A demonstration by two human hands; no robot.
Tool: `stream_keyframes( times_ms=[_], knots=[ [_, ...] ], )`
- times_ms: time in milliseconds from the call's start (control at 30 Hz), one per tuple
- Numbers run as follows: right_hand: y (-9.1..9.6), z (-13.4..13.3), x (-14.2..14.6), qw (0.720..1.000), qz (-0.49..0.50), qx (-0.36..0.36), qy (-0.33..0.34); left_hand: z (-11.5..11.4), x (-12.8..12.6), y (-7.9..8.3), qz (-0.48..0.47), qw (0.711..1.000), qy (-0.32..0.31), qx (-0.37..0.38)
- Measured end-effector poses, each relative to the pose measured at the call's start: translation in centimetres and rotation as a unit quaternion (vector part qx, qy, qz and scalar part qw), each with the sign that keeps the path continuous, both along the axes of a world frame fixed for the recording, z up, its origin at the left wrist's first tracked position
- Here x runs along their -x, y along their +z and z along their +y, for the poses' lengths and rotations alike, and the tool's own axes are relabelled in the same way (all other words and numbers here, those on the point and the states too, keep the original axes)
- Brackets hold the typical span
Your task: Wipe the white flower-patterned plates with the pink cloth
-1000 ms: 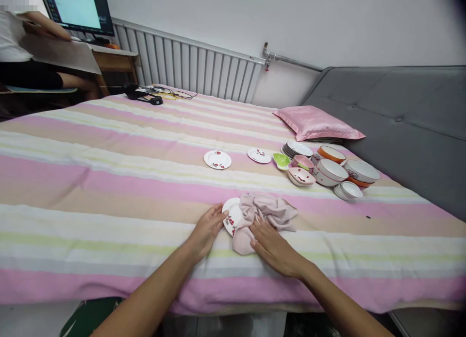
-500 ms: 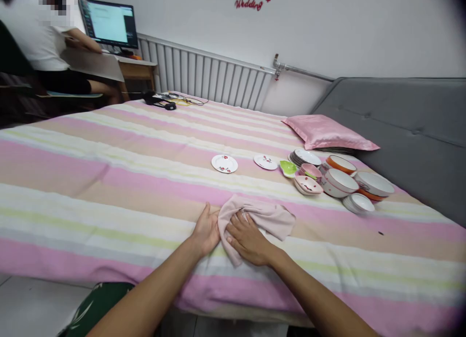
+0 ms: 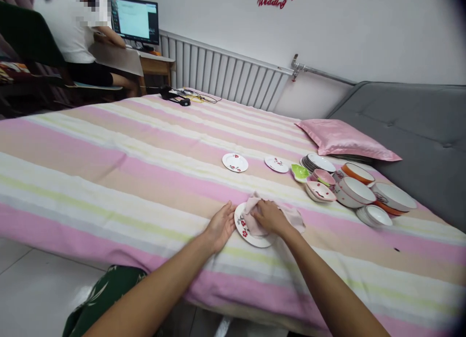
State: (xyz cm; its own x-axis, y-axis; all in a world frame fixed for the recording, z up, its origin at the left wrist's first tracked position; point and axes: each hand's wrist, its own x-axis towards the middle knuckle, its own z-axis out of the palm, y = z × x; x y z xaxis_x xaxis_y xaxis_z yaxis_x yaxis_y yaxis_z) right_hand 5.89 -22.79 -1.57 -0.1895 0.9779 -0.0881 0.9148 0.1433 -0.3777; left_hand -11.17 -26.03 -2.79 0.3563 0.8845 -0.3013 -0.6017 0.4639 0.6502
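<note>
A white plate (image 3: 244,237) with red flowers lies on the striped bed in front of me. A pale pink cloth (image 3: 254,223) covers its upper right part and trails off to the right. My right hand (image 3: 270,215) is closed on the cloth, with bent fingers pressing it onto the plate. At the plate's left rim is my left hand (image 3: 222,226), its fingers stretched out against the edge and its thumb raised. Farther back lie two more floral plates, one on the left (image 3: 235,162) and one on the right (image 3: 276,164).
To the right stand a green leaf-shaped dish (image 3: 300,172), a strawberry-patterned bowl (image 3: 320,192), a plate stack (image 3: 320,162) and several bowls (image 3: 355,191). Behind them is a pink pillow (image 3: 351,138). Headphones (image 3: 175,96) and cables lie at the far edge. A person (image 3: 65,33) sits at a desk.
My right hand has moved the cloth up and right, uncovering the plate's flowered left side. My left hand remains at the rim. The whole view has shifted slightly.
</note>
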Motion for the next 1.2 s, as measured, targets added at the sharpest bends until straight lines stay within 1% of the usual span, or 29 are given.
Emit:
stream_keyframes(
  times_ms=[133,233,333,433,467,500,533,600,633,700,767,833,867,933,1067,1133,1200],
  knots=[
    [0.2,0.6,-1.6,0.996,0.078,0.036,-0.005,-0.5,-0.4,-0.2,0.038,0.998,-0.008,-0.051],
    [0.8,0.5,-1.9,0.989,0.147,0.028,0.011,-0.8,-0.7,-0.5,0.073,0.992,-0.002,-0.107],
    [2.5,-0.2,-1.6,0.981,0.193,-0.01,0.028,-0.6,-0.8,-0.6,0.112,0.978,0.024,-0.173],
    [4.8,-1.4,-0.9,0.978,0.191,-0.068,0.056,-0.4,0.0,-0.1,0.175,0.95,0.066,-0.249],
    [5.4,-2.0,-0.5,0.976,0.162,-0.119,0.08,-0.5,0.4,0.2,0.247,0.914,0.087,-0.309],
    [5.9,-2.6,0.0,0.973,0.135,-0.159,0.099,-0.7,0.9,0.5,0.319,0.872,0.103,-0.356],
    [6.3,-3.3,0.5,0.969,0.115,-0.184,0.118,-0.9,1.4,0.8,0.375,0.832,0.113,-0.393],
    [6.5,-4.5,1.4,0.967,0.074,-0.189,0.155,-1.5,2.3,1.3,0.452,0.756,0.117,-0.46],
    [6.4,-5.0,1.8,0.966,0.054,-0.189,0.165,-1.8,2.6,1.4,0.481,0.722,0.112,-0.484],
    [5.9,-5.7,2.4,0.968,0.018,-0.182,0.174,-2.3,3.0,1.6,0.538,0.659,0.084,-0.519],
    [5.4,-6.0,2.7,0.975,-0.016,-0.149,0.161,-2.5,3.1,1.6,0.589,0.604,0.059,-0.534],
    [4.8,-5.9,2.7,0.982,-0.033,-0.119,0.145,-2.6,3.3,1.7,0.625,0.566,0.03,-0.538],
    [4.5,-5.8,2.6,0.983,-0.029,-0.114,0.143,-2.5,3.3,1.8,0.636,0.554,0.016,-0.537],
    [3.7,-5.5,2.2,0.98,0.002,-0.128,0.153,-2.3,3.5,1.9,0.65,0.542,-0.008,-0.532],
    [1.8,-4.9,1.3,0.966,0.101,-0.17,0.168,-1.8,3.9,2.1,0.669,0.539,-0.031,-0.511],
    [0.8,-4.6,0.9,0.96,0.158,-0.176,0.152,-1.6,4.0,2.2,0.677,0.539,-0.035,-0.5],
    [0.0,-4.3,0.8,0.955,0.211,-0.172,0.121,-1.3,4.2,2.2,0.685,0.543,-0.044,-0.484]
  ],
)
